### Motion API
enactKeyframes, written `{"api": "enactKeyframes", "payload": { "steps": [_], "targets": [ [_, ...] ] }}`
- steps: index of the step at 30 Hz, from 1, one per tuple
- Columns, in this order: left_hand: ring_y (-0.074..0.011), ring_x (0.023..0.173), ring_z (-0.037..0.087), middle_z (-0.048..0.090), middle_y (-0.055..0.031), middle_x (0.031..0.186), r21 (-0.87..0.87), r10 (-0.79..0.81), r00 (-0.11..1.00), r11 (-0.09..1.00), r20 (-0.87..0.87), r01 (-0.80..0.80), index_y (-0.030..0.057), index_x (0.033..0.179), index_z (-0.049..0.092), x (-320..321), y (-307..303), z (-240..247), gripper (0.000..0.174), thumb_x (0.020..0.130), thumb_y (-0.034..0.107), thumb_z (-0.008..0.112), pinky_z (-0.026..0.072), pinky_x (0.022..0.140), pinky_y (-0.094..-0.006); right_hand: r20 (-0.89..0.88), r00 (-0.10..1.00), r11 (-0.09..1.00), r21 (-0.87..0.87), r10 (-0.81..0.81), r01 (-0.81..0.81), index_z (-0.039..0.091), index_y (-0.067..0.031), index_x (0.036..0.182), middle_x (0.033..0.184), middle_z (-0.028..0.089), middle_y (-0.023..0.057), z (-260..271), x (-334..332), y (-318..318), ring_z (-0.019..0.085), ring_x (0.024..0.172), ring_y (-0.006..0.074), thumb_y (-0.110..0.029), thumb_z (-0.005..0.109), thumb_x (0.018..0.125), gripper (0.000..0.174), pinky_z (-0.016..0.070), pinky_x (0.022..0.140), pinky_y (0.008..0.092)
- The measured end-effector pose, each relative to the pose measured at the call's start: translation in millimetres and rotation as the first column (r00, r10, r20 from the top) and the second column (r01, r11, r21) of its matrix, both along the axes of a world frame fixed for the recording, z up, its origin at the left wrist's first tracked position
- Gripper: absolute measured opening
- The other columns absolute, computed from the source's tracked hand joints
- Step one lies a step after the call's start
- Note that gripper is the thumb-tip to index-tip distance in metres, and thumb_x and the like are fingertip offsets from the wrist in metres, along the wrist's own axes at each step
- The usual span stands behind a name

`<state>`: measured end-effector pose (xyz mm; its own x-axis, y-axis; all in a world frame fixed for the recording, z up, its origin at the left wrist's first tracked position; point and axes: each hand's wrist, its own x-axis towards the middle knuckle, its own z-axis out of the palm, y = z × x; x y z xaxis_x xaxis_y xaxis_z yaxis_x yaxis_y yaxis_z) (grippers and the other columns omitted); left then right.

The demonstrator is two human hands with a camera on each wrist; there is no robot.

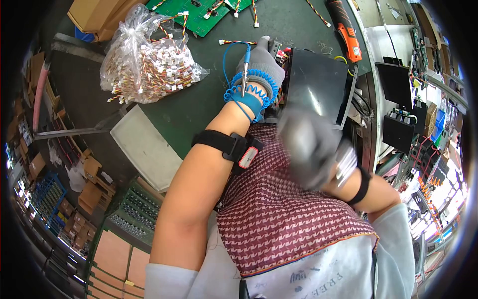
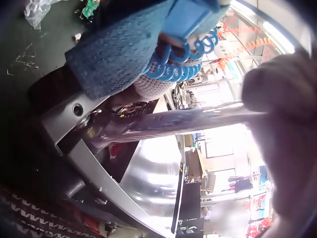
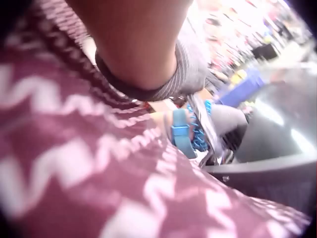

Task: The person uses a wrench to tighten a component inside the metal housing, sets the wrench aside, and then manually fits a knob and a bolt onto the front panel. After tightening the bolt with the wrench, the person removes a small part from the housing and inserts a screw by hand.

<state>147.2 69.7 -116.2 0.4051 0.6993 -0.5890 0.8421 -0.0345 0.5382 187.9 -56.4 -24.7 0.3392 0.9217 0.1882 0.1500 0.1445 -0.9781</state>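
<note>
My left hand [image 1: 261,60], in a grey glove with a blue coiled wrist strap [image 1: 254,97], grips the edge of a device with a glossy black panel [image 1: 318,74]. In the left wrist view its glove [image 2: 119,54] lies over the corner of the device's grey frame [image 2: 104,173], with wires showing inside. My right hand [image 1: 308,144], also gloved and blurred by motion, is above my lap near the device's front edge. It holds a long, shiny, semi-clear strip [image 2: 198,119] that runs into the device. The strip [image 3: 205,121] slants down from my right glove [image 3: 190,74] in the right wrist view.
Left of the device sits a clear bag of connector cables [image 1: 154,70]. Green circuit boards [image 1: 199,20] and loose cables [image 1: 239,42] lie at the back. An orange-and-black power tool [image 1: 346,35] rests at the back right, by the metal edge of the bench.
</note>
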Motion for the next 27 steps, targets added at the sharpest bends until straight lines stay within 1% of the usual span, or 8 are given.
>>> {"api": "enactKeyframes", "payload": {
  "steps": [1, 5, 6, 8, 9, 10, 15, 27],
  "targets": [
    [-0.036, 0.099, 0.065, 0.066, -0.0191, 0.109, -0.032, -0.002, 1.0, 0.999, -0.019, 0.001, 0.0176, 0.137, 0.046, 0.1, 1.1, 0.3, 0.067, 0.074, 0.017, 0.067, 0.0525, 0.086, -0.0408, 0.392, 0.915, 0.982, 0.116, 0.092, -0.149, 0.054, -0.0079, 0.077, 0.076, 0.057, 0.0081, 1.1, -6.3, -8.0, 0.054, 0.057, 0.0261, -0.02, 0.07, 0.077, 0.02, 0.0437, 0.053, 0.0349],
    [-0.035, 0.097, 0.066, 0.066, -0.0192, 0.108, -0.024, -0.011, 1.0, 1.0, -0.021, 0.011, 0.0183, 0.138, 0.044, -1.5, -0.1, 3.9, 0.068, 0.074, 0.015, 0.066, 0.0527, 0.086, -0.0405, 0.023, 0.873, 0.873, 0.021, 0.487, -0.487, 0.058, -0.0064, 0.081, 0.077, 0.057, 0.0089, 12.9, 37.7, -16.0, 0.057, 0.066, 0.0277, -0.014, 0.076, 0.065, 0.025, 0.0445, 0.056, 0.0372],
    [-0.0353, 0.096, 0.066, 0.066, -0.0198, 0.107, -0.011, -0.009, 1.0, 1.0, 0.004, 0.009, 0.0168, 0.138, 0.043, -2.1, -0.3, 2.3, 0.068, 0.074, 0.014, 0.064, 0.0528, 0.086, -0.0405, -0.284, 0.652, 0.71, 0.343, 0.703, -0.615, 0.059, -0.0076, 0.08, 0.081, 0.059, 0.0109, -10.3, 62.0, 5.5, 0.057, 0.066, 0.0248, -0.013, 0.07, 0.075, 0.013, 0.045, 0.055, 0.0352],
    [-0.0373, 0.097, 0.065, 0.066, -0.0209, 0.107, -0.001, -0.02, 0.999, 1.0, 0.033, 0.02, 0.0117, 0.136, 0.045, -3.4, -1.1, 0.2, 0.063, 0.075, 0.012, 0.063, 0.0531, 0.085, -0.0431, -0.378, 0.925, 0.997, 0.028, -0.05, 0.065, 0.059, -0.0088, 0.106, 0.079, 0.054, 0.005, 21.6, 48.2, -7.4, 0.055, 0.067, 0.0133, -0.023, 0.042, 0.1, 0.023, 0.0454, 0.058, 0.0266],
    [-0.0392, 0.098, 0.064, 0.065, -0.0219, 0.106, 0.018, -0.039, 0.997, 0.999, 0.065, 0.037, 0.0066, 0.133, 0.046, -4.0, -0.5, -0.9, 0.058, 0.077, 0.01, 0.061, 0.0534, 0.083, -0.0457, -0.733, 0.599, 0.946, -0.268, -0.322, 0.181, 0.037, -0.0163, 0.065, 0.06, 0.037, -0.0012, 48.6, 45.6, 16.3, 0.036, 0.05, 0.0116, -0.029, 0.04, 0.101, 0.039, 0.0357, 0.052, 0.0247],
    [-0.0392, 0.096, 0.065, 0.066, -0.0223, 0.105, 0.041, -0.057, 0.997, 0.998, 0.06, 0.055, 0.0055, 0.133, 0.046, -3.9, -1.5, -9.3, 0.059, 0.076, 0.01, 0.061, 0.0539, 0.082, -0.0454, -0.408, 0.39, 0.564, -0.611, -0.826, 0.556, 0.038, -0.0173, 0.066, 0.056, 0.032, -0.0048, 68.9, 25.0, 61.4, 0.029, 0.045, 0.0074, -0.032, 0.041, 0.101, 0.038, 0.0291, 0.046, 0.0215],
    [-0.0361, 0.096, 0.066, 0.066, -0.0202, 0.106, -0.053, -0.048, 0.998, 0.998, -0.027, 0.047, 0.0145, 0.139, 0.042, -2.1, 2.6, 8.8, 0.07, 0.073, 0.015, 0.064, 0.053, 0.086, -0.0419, -0.584, 0.67, 0.865, -0.466, -0.459, 0.186, 0.035, -0.0202, 0.063, 0.052, 0.028, -0.0076, 16.1, 46.7, 73.4, 0.022, 0.041, 0.0047, -0.034, 0.051, 0.097, 0.04, 0.0161, 0.04, 0.0221],
    [-0.037, 0.099, 0.065, 0.066, -0.0211, 0.108, -0.058, -0.037, 0.999, 0.998, 0.019, 0.039, 0.0163, 0.137, 0.045, -4.4, 3.5, 8.6, 0.066, 0.074, 0.016, 0.065, 0.0524, 0.086, -0.0427, -0.576, 0.739, 0.88, -0.472, -0.348, 0.047, 0.051, -0.0169, 0.075, 0.057, 0.04, -0.0046, -31.2, 54.2, 81.3, 0.033, 0.047, 0.0085, -0.031, 0.051, 0.097, 0.026, 0.0255, 0.043, 0.0251]
  ]
}}
